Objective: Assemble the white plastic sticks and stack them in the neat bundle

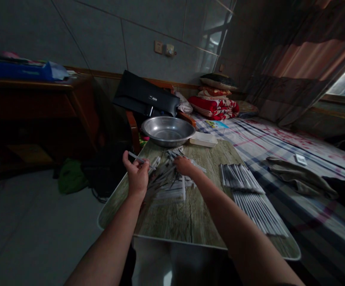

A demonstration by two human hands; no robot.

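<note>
Head view: the left hand (138, 180) pinches a slender white rod (136, 157) between thumb and fingers, holding it aslant above the counter's left edge. The fingers of the right hand (185, 166) reach down into a loose pile of similar rods (174, 191), touching it near its far end; whether they close on one I cannot tell, as they are partly hidden. The pile is jumbled and partly blurred, spread over the middle of the wood-patterned counter (203, 226). Well apart from it, along the right side, lie two neat rows, the farther row (241, 177) touching or nearly touching the nearer row (258, 213). Beyond the hands stands a wide metal basin (168, 131), with a shallow white tray (203, 139) just beside it on the right. Behind the basin a large black case (148, 95) leans at a tilt on a wooden chair (133, 129). To the right, a bed (249, 145) with a checked sheet carries a phone (301, 159) and a dark, crumpled garment (299, 176).
</note>
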